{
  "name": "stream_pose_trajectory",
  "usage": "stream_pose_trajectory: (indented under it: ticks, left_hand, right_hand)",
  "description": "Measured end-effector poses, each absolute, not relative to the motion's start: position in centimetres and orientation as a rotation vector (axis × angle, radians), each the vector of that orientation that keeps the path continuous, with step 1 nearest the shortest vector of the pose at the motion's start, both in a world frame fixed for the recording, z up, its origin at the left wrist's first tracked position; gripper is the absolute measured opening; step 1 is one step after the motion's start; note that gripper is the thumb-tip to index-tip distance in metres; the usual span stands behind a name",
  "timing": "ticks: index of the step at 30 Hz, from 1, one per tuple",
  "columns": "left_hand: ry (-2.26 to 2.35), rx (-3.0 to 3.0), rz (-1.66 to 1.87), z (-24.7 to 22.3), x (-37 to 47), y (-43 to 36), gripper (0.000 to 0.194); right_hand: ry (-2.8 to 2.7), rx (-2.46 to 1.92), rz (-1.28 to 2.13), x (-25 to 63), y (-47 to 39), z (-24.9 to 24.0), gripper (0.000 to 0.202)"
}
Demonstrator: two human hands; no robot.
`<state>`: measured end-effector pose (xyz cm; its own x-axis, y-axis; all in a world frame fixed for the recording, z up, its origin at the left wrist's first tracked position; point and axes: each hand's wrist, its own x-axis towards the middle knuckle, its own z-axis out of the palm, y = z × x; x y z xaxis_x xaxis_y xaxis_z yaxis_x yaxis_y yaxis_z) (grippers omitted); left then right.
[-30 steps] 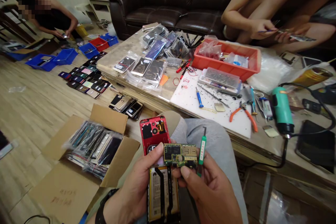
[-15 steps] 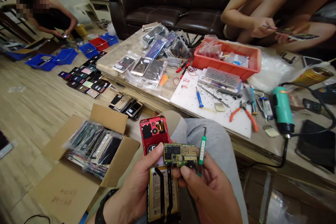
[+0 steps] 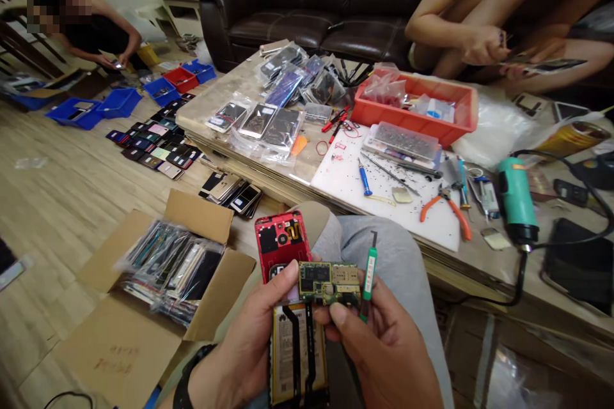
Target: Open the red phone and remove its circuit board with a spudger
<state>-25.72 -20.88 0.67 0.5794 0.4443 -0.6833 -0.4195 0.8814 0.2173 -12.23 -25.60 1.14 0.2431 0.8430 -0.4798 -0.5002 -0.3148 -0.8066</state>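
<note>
My left hand (image 3: 240, 345) grips an opened red phone (image 3: 281, 243) over my lap, its battery (image 3: 288, 351) and black flex cables exposed. My right hand (image 3: 384, 351) pinches a green circuit board (image 3: 329, 281) by its lower edge, just above the battery. A green pry tool (image 3: 369, 275) is tucked upright between the fingers of that same hand. My left thumb touches the board's left edge.
A low table (image 3: 220, 102) carries bagged phones (image 3: 268, 121), an orange tray (image 3: 417, 118), a white mat (image 3: 412, 214) with screwdrivers and orange pliers (image 3: 446, 208), and a teal heat gun (image 3: 515, 201). A cardboard box (image 3: 158, 281) of bagged phones sits left. Two other people work nearby.
My hands, the phone and the board have stayed still. The person on the sofa has drawn their hands closer together over a phone part.
</note>
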Motion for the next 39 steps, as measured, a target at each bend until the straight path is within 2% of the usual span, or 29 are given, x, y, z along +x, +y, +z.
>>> stream_pose_trajectory:
  ticks: [39]
  left_hand:
    - [0.815, -0.013, 0.517, 0.37, -25.80, -20.90, 0.049]
  right_hand:
    - [-0.369, -1.290, 1.415, -12.20, -25.99, 0.97, 0.030]
